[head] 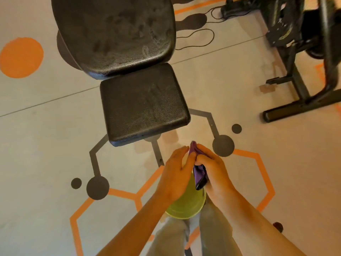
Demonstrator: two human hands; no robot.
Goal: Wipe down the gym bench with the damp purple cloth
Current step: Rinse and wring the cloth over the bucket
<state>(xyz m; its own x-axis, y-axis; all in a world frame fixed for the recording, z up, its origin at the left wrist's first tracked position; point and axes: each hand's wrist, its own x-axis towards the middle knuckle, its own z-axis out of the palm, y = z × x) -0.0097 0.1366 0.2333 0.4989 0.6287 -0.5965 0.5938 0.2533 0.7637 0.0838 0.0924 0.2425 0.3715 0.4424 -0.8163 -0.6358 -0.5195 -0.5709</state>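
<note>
The black gym bench stands ahead of me, its square seat pad nearest and the long back pad beyond it, streaked with damp marks. The purple cloth is bunched between my hands, just short of the seat's near edge. My right hand grips the cloth with curled fingers. My left hand pinches its upper end, fingers fairly straight. Both hands hover over a green bucket on the floor between my legs.
A black exercise machine frame with floor bars stands to the right. A black cable loops on the floor behind the bench. The floor is pale with orange and grey painted shapes.
</note>
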